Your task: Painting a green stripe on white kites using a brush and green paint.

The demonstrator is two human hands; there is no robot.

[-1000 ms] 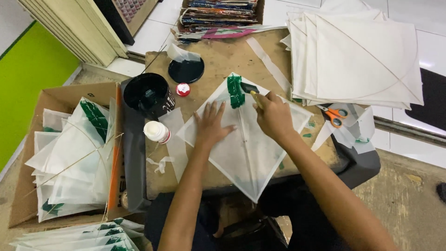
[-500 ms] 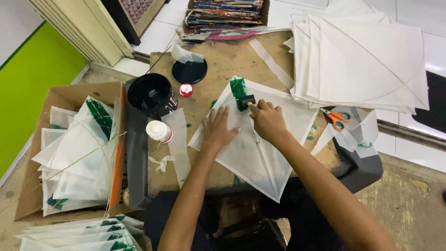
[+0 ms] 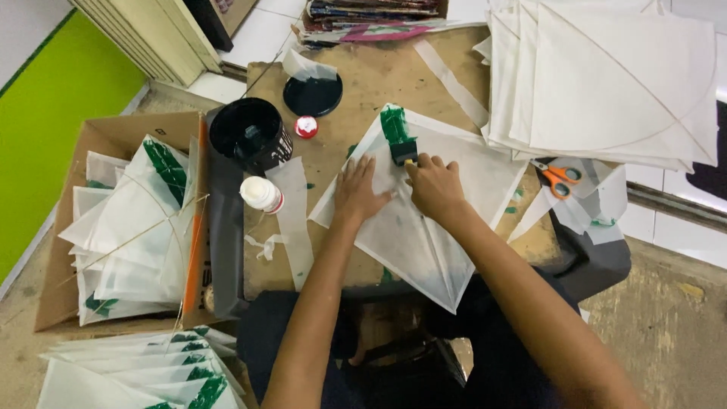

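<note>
A white paper kite (image 3: 424,227) lies flat on a brown work board (image 3: 363,91), with a green painted stripe (image 3: 394,125) at its top corner. My right hand (image 3: 435,185) grips a small paintbrush (image 3: 404,151) whose bristles touch the lower end of the green stripe. My left hand (image 3: 357,189) lies flat on the kite just left of the brush, fingers spread, holding the paper down.
A black paint pot (image 3: 250,135), its lid (image 3: 313,95), a small red cap (image 3: 306,126) and a white bottle (image 3: 262,194) stand left of the kite. Blank kites (image 3: 613,83) are stacked at right, orange scissors (image 3: 559,178) beside them. A cardboard box (image 3: 113,136) holds painted kites.
My right hand has come back from the kite's upper right toward its spine, drawing the brush down the green stripe. The left hand stayed flat on the paper.
</note>
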